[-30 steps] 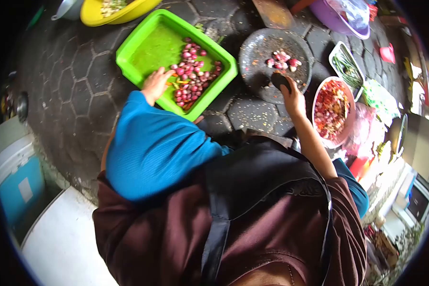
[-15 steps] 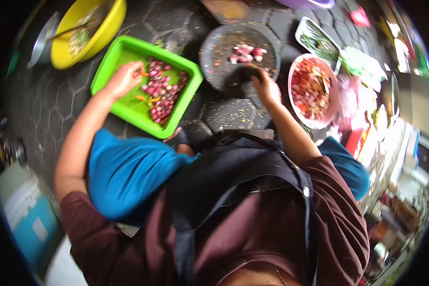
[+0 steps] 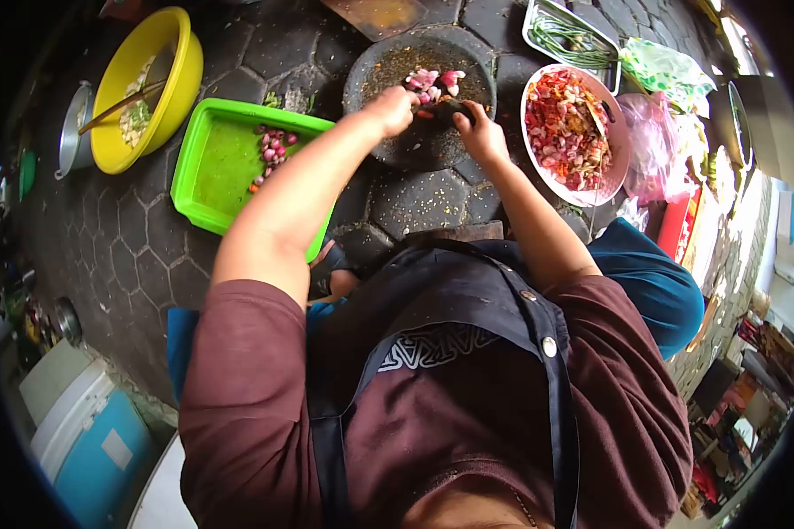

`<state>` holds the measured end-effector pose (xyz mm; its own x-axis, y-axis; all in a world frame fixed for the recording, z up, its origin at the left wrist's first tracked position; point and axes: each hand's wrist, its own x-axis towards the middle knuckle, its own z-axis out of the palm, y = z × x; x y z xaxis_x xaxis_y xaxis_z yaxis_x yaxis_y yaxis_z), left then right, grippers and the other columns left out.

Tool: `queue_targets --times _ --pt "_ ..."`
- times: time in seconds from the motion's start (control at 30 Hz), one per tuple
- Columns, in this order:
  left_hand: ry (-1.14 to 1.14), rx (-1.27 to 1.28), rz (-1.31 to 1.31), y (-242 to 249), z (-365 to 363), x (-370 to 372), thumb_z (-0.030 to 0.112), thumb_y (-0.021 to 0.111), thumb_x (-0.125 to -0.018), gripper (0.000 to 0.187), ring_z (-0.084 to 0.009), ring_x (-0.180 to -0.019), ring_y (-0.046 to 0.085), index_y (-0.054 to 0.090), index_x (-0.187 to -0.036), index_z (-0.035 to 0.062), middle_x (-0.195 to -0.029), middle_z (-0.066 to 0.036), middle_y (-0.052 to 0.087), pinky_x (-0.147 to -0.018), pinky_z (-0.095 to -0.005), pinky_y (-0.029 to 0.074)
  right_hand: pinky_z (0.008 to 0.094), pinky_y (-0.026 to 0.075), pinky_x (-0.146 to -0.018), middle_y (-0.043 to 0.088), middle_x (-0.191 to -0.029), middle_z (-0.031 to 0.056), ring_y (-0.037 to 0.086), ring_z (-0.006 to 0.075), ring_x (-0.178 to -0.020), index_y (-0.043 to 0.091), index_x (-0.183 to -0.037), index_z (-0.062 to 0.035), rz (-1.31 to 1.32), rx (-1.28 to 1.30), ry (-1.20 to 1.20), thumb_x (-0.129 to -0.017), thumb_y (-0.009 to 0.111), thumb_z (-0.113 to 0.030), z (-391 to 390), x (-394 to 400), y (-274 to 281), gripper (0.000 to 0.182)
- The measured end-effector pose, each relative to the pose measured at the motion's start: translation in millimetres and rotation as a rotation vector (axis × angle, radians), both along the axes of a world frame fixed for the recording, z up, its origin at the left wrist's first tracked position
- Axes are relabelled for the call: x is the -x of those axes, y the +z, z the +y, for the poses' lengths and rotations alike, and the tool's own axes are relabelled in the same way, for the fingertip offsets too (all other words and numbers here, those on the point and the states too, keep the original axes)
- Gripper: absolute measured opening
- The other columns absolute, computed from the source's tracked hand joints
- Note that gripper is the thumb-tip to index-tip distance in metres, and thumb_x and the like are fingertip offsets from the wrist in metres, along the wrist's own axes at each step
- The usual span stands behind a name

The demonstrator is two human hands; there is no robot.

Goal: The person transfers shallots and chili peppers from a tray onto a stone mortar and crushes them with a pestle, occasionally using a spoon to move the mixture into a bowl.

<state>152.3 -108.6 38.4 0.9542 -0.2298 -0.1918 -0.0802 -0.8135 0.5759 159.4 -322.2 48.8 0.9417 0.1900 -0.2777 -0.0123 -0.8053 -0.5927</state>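
A dark stone mortar [image 3: 428, 160] lies in front of me, with several peeled shallots [image 3: 424, 79] in it. My right hand [image 3: 483, 137] is closed round a dark stone pestle [image 3: 451, 109] at the mortar's right side. Over the mortar's left part, my left hand [image 3: 391, 109] has its fingers drawn together beside the shallots; what they hold is hidden. A small orange-red piece of chili [image 3: 424, 115] shows between the hand and the pestle. My left forearm crosses above the green tray [image 3: 205, 104], covering part of it and of its red shallots [image 3: 275, 145].
A yellow basin [image 3: 188, 84] with a wooden-handled utensil stands at left beside a metal pot [image 3: 65, 141]. On the right are a pink bowl [image 3: 620, 150] of chopped red ingredients, a metal tray [image 3: 531, 35] of green stalks and plastic bags [image 3: 657, 145]. A board [image 3: 375, 18] lies beyond the mortar.
My left hand has moved right, from the green tray, where it held an orange chili, to the mortar. My right hand stays on the pestle. The camera view has shifted.
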Motion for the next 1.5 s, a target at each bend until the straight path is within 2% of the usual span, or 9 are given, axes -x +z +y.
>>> queue_targets --times 0.17,0.3,0.5,0.7,1.0,1.1,1.17,1.37,1.5 --pt "0.034 -0.223 0.068 49.3 112.5 15.0 0.011 0.056 -0.075 0.032 -0.0315 -0.100 0.058 0.063 -0.106 0.0092 -0.105 -0.017 0.061 -0.087 -0.0385 0.046 0.0442 0.045 -0.081 0.062 -0.097 0.0216 0.059 0.0373 -0.095 0.047 -0.123 -0.0209 -0.056 0.016 0.097 -0.084 0.052 -0.042 7.8 1.6 15.4 0.045" --pt "0.019 -0.387 0.477 71.7 208.6 74.4 0.014 0.065 -0.071 0.034 -0.0289 -0.097 0.059 0.062 -0.105 0.0067 -0.101 -0.016 0.063 -0.086 -0.0375 0.045 0.0481 0.048 -0.071 0.062 -0.090 0.0221 0.061 0.0390 -0.084 0.045 -0.124 -0.0209 -0.207 0.180 0.246 -0.085 0.050 -0.042 26.0 4.3 25.8 0.045" --pt "0.219 -0.429 0.701 23.6 253.0 184.4 0.016 0.072 -0.070 0.038 -0.0284 -0.096 0.059 0.062 -0.107 0.0132 -0.098 -0.014 0.063 -0.086 -0.0367 0.045 0.0473 0.049 -0.073 0.063 -0.096 0.0210 0.062 0.0375 -0.090 0.043 -0.126 -0.0225 -0.039 0.393 0.337 -0.084 0.051 -0.042 64.3 -27.4 10.8 0.047" --pt "0.404 -0.338 0.290 -35.2 232.9 208.8 0.012 0.068 -0.072 0.031 -0.0333 -0.099 0.054 0.055 -0.101 0.0097 -0.101 -0.015 0.057 -0.084 -0.0411 0.045 0.0425 0.044 -0.085 0.060 -0.102 0.0250 0.057 0.0380 -0.100 0.051 -0.122 -0.0132 -0.062 0.059 0.312 -0.084 0.049 -0.042 37.3 -56.4 4.9 0.048" --pt "0.538 -0.364 0.240 -40.6 226.6 228.6 0.008 0.060 -0.076 0.031 -0.0386 -0.091 0.057 0.043 -0.103 0.0082 -0.093 -0.021 0.058 -0.078 -0.0470 0.046 0.0441 0.045 -0.085 0.061 -0.104 0.0228 0.058 0.0367 -0.100 0.046 -0.125 -0.0141 -0.002 0.219 0.107 -0.084 0.048 -0.044 23.5 -19.3 21.1 0.051" --pt "0.686 -0.202 0.203 -94.9 266.8 241.0 0.003 0.058 -0.074 0.025 -0.0420 -0.085 0.057 0.046 -0.096 0.0030 -0.087 -0.025 0.058 -0.075 -0.0476 0.045 0.0450 0.046 -0.083 0.062 -0.102 0.0201 0.059 0.0346 -0.099 0.045 -0.124 -0.0162 0.055 0.300 0.101 -0.084 0.048 -0.046 26.3 -10.5 23.7 0.050" --pt "0.628 -0.353 0.103 -48.3 249.7 212.6 0.000 0.057 -0.074 0.023 -0.0387 -0.081 0.059 0.048 -0.095 0.0012 -0.086 -0.024 0.059 -0.071 -0.0452 0.046 0.0448 0.046 -0.082 0.062 -0.102 0.0186 0.059 0.0334 -0.098 0.044 -0.123 -0.0169 0.065 0.299 0.099 -0.084 0.049 -0.047 27.9 -4.3 29.0 0.050" --pt "0.439 0.077 -0.078 20.9 118.6 93.9 0.005 0.057 -0.077 0.011 -0.0306 -0.074 0.060 0.051 -0.085 0.0033 -0.081 -0.016 0.059 -0.066 -0.0389 0.047 0.0423 0.047 -0.083 0.063 -0.101 0.0171 0.060 0.0323 -0.097 0.047 -0.124 -0.0181 0.023 0.183 0.028 -0.084 0.051 -0.043 29.4 4.1 23.5 0.047" --pt "0.292 0.117 -0.206 -9.8 17.2 39.8 0.009 0.060 -0.077 0.011 -0.0316 -0.073 0.058 0.052 -0.083 0.0047 -0.079 -0.015 0.057 -0.065 -0.0387 0.046 0.0420 0.046 -0.083 0.063 -0.102 0.0174 0.059 0.0328 -0.098 0.047 -0.123 -0.0181 0.049 0.176 0.016 -0.084 0.051 -0.043 26.3 2.8 25.9 0.047"
